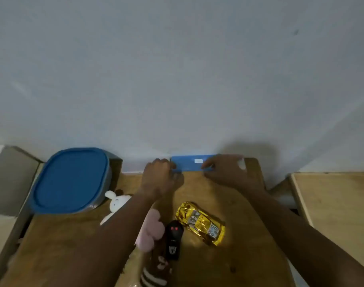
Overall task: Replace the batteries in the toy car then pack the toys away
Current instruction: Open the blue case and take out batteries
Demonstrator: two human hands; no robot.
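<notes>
Holding a blue pack (187, 163) against the wall (177, 79) at the counter's (239, 257) far edge, hands apart: left hand (160, 176) curled round its left end, right hand (225, 170) pinching its right. Nearer, untouched: gold toy car (200, 223).

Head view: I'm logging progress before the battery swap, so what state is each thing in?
blue pack: gripped at its ends by the left hand and right hand.
container: blue lid on.
gold toy car: on its wheels, untouched.
black remote: lying flat, untouched.
white rabbit plush: lying beside the container.
pink plush: lying, partly hidden.
</notes>
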